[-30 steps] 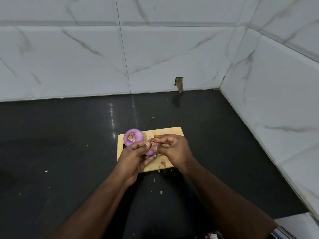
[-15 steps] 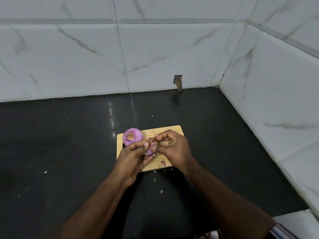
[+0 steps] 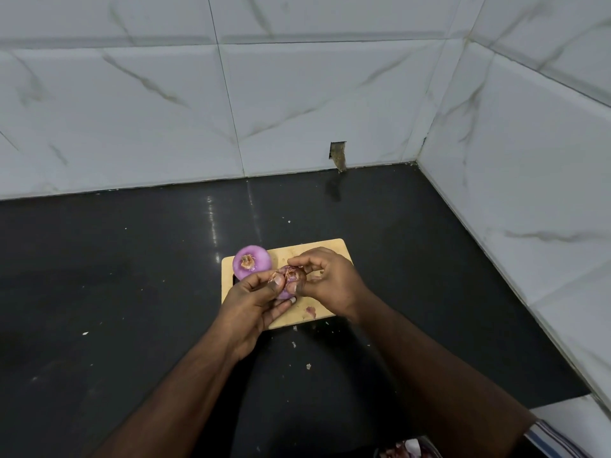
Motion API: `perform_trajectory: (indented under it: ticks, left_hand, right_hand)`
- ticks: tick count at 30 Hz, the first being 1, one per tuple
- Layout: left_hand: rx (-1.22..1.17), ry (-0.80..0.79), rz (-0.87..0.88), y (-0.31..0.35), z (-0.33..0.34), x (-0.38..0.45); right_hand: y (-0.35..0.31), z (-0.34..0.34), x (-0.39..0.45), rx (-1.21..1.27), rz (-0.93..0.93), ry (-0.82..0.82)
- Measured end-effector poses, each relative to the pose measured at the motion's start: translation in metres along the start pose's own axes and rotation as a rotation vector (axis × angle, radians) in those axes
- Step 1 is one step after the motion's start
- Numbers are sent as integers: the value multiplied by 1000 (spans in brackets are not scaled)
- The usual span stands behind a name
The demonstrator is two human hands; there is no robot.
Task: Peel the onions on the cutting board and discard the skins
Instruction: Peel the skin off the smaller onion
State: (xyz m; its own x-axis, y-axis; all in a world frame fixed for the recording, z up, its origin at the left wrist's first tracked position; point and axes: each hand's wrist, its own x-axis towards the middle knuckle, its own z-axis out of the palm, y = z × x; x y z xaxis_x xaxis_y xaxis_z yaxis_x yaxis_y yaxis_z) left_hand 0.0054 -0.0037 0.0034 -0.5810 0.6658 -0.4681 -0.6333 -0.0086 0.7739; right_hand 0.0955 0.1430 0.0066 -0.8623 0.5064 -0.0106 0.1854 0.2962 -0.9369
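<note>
A small wooden cutting board (image 3: 330,251) lies on the black counter. At its back left corner a peeled purple onion (image 3: 252,262) stands root end up. Over the board's middle my left hand (image 3: 251,302) holds a second purple onion (image 3: 291,279) from below, thumb on top. My right hand (image 3: 330,279) pinches at the skin on that onion's top with curled fingers. A scrap of onion skin (image 3: 310,311) lies on the board near its front edge.
White marble-look tiled walls (image 3: 297,104) close off the back and right of the black counter (image 3: 115,276). Small skin flecks (image 3: 308,366) dot the counter in front of the board. A container with onion skins (image 3: 405,451) shows at the bottom edge.
My right hand's fingers have lifted and shifted on the onion's top, exposing more of it. The left hand has turned the onion slightly. The peeled onion has not moved.
</note>
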Motion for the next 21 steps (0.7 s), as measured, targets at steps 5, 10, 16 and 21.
perform_trajectory:
  ticks: [5,10,16,21]
  left_hand:
    - [-12,-10,12,1,-1,0]
    - [-100,-26,2,1,0,0]
    - [-107,-18,-6,2,3,-1]
    - [-124,-4,1,3,7,-3]
  right_hand:
    - [-2,0,-4,22,-53,101]
    - [5,3,-4,25,-106,207]
    - [7,-1,-2,108,4,33]
    - [8,4,-7,147,-62,165]
